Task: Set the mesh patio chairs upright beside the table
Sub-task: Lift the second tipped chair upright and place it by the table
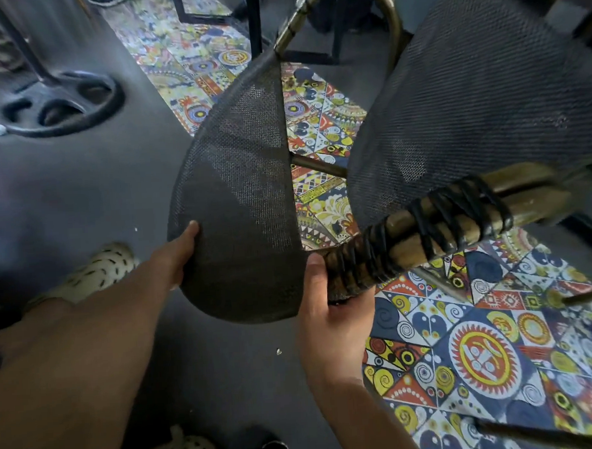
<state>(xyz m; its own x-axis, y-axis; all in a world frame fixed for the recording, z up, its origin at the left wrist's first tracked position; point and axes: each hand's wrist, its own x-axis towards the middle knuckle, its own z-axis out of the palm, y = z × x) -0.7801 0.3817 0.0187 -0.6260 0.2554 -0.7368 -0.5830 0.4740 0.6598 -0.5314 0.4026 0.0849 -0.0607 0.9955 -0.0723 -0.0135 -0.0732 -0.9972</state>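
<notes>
Patterned floor [466, 352], tilted dark mesh chair [238, 200]

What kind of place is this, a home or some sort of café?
Probably a café or restaurant patio: a mesh chair with a wrapped metal frame, a heavy pedestal table base, and bright painted floor tiles beside grey flooring.

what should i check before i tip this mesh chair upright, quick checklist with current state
1. Left hand gripping the mesh backrest edge: ok.
2. Right hand wrapped on the cord-bound frame: ok.
3. Chair legs on the floor: not ok, the chair is tilted and held up.
4. Landing spot on the patterned tiles: ok, bare where visible.
5. Own feet clear: cannot tell, a slipper sits near the backrest.
6. Clearance from the table base: ok, apart.
</notes>
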